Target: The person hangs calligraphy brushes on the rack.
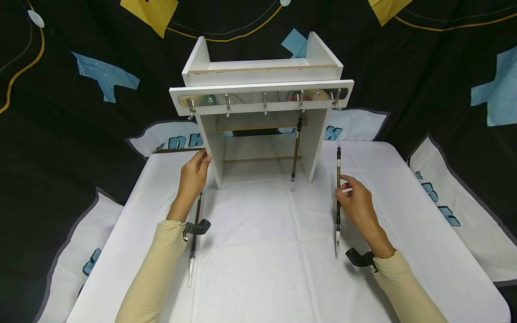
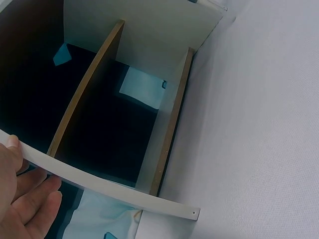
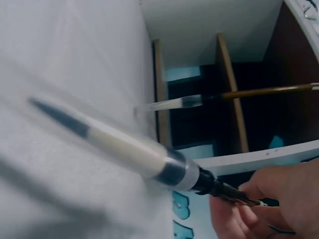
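Note:
A white wooden rack [image 1: 258, 148] with a row of metal hooks [image 1: 264, 102] stands at the back of the table. My left hand [image 1: 193, 176] grips the front edge of its left side panel [image 2: 107, 186], thumb on one side and fingers on the other. My right hand [image 1: 358, 199] pinches the handle of a calligraphy brush [image 1: 338, 168] right of the rack, tip downward, a loop at its top. The brush's bristles sit in a clear cap [image 3: 124, 149]. A second calligraphy brush [image 1: 296, 146] hangs from a hook toward the right.
Another capped brush [image 1: 192, 258] lies on the white tablecloth [image 1: 258, 269], partly hidden under my left forearm. Black cloth [image 1: 404, 80] with blue and yellow patches surrounds the table. The rack's upper tray [image 1: 264, 76] rises behind the hook bar.

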